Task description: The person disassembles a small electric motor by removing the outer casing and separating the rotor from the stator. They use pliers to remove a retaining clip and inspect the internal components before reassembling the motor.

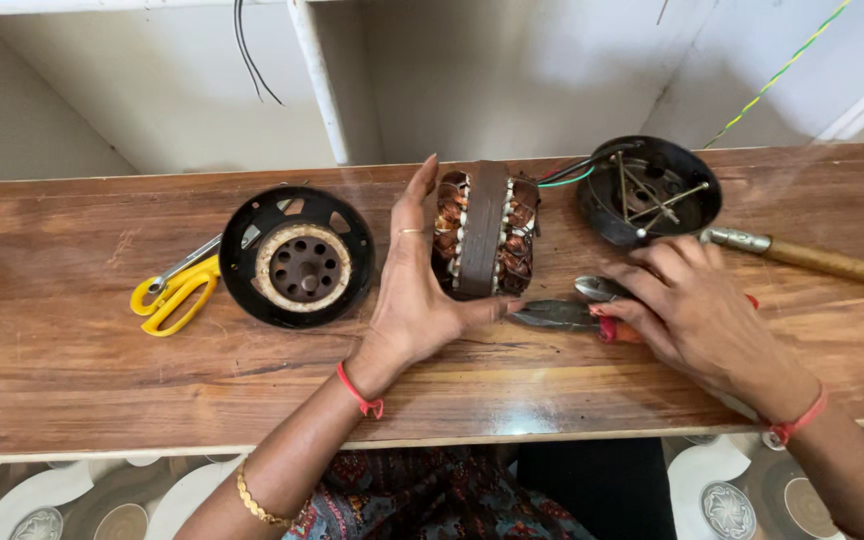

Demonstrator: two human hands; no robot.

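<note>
A motor stator [484, 230] with copper windings stands on its edge near the middle of the wooden bench [72, 370]. My left hand [414, 290] is cupped against its left side, fingers up and thumb reaching under it. My right hand [687, 300] lies on red-handled pliers [564, 314], fingers curled over the handles; the steel jaws point left toward the stator. Coloured wires run from the stator to a black round motor housing [650, 190] behind my right hand.
A black rotor cover [297, 258] with a round hub lies left of my left hand. Yellow-handled scissors [174, 291] rest beside it. A wooden-handled tool [822, 260] lies at the right. Loose wires hang on the wall behind.
</note>
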